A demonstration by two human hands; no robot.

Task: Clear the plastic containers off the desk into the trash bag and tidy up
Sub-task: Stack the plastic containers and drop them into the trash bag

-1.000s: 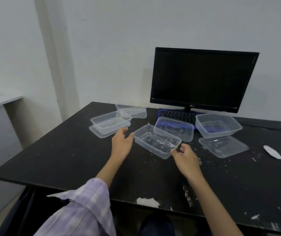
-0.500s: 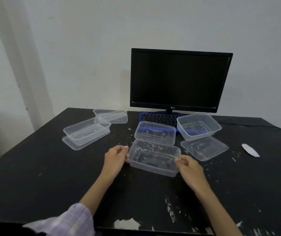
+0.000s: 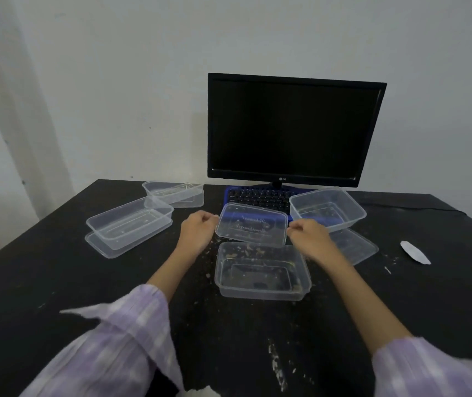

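Since the last frame I see both hands off the soiled container (image 3: 262, 272), which sits on the desk (image 3: 57, 282) nearest me. Forearms reach forward: left hand (image 3: 197, 232) and right hand (image 3: 310, 237) pinch the ends of a clear lid (image 3: 252, 224), tilted against the keyboard (image 3: 257, 196)

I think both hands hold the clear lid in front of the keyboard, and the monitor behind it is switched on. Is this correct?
Not quite: in the head view the monitor is dark, showing no picture. The rest stands: the left hand and right hand hold the clear lid by its ends, in front of the keyboard.
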